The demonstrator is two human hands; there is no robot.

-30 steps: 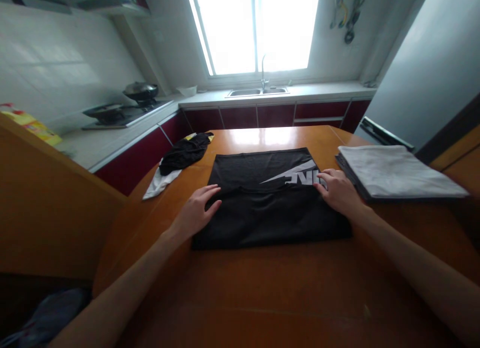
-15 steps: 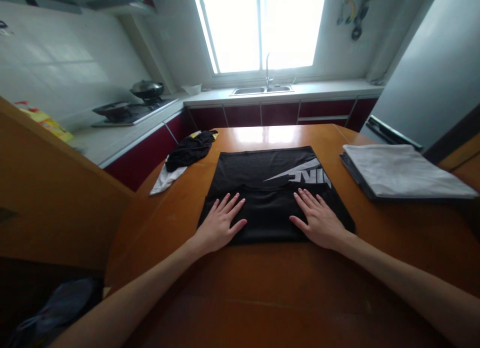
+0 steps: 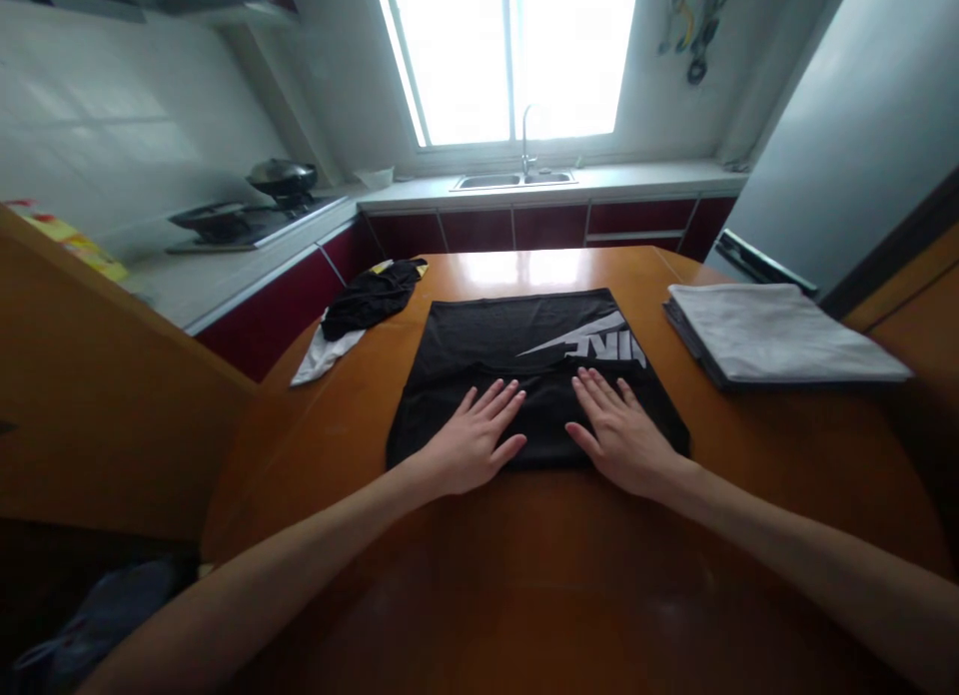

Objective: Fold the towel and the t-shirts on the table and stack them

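Observation:
A black shirt with a white printed logo lies on the wooden table, its near part folded over toward the logo. My left hand rests palm down on the folded part, fingers spread, holding nothing. Flat on the same fold, to the right, my right hand also has its fingers apart and grips nothing. A gap of black cloth shows between the two thumbs.
At the table's right is a stack of folded cloths, white on top. A crumpled black garment and a white cloth lie at the left edge. Behind are a counter with a sink and a stove.
My left hand has slid right across the fold, closer to my right hand. The view has shifted slightly, and the shirt's near edge sits a little farther away.

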